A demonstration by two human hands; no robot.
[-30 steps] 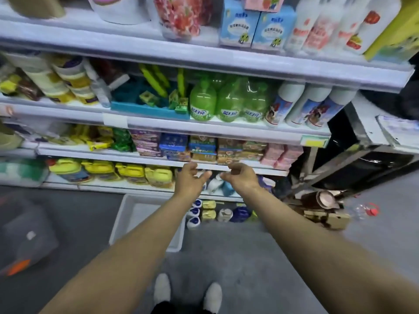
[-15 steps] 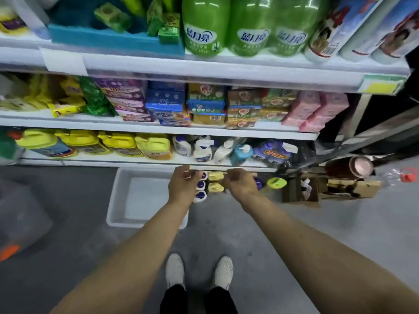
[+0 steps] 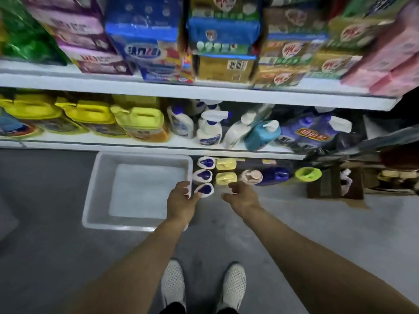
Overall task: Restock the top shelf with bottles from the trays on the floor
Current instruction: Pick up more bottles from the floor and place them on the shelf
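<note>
On the grey floor in front of the lowest shelf, a shallow white plastic tray (image 3: pixel 90 193) sits farthest left; its bottom shows bare, so it looks already emptied, and it was likely set close to the shelving to keep the reach short. Just beside its right wall stand three white bottles with dark blue caps (image 3: pixel 205 175) in a single column, seen from above, their caps teardrop-shaped and glossy. They stand upright and tight together, which I judge leaves each top free for a grab from above. The left hand (image 3: pixel 181 199) reaches down over the tray's right rim with fingers loosely spread, its fingertips at the nearest blue cap; whether they already touch it I cannot tell, and it holds nothing yet. To the right of that column are two pale yellow-capped bottles (image 3: pixel 226 171), one behind the other. The right hand (image 3: pixel 241 196) hovers just in front of the nearer yellow one, fingers partly curled and empty, seemingly shaping for a pinch. Further right stand a pale pink pump bottle (image 3: pixel 251 177), a dark blue bottle (image 3: pixel 274 176) and a lime green cap (image 3: pixel 308 174) in a rough row along the shelf foot. The top shelf is out of view above.
</note>
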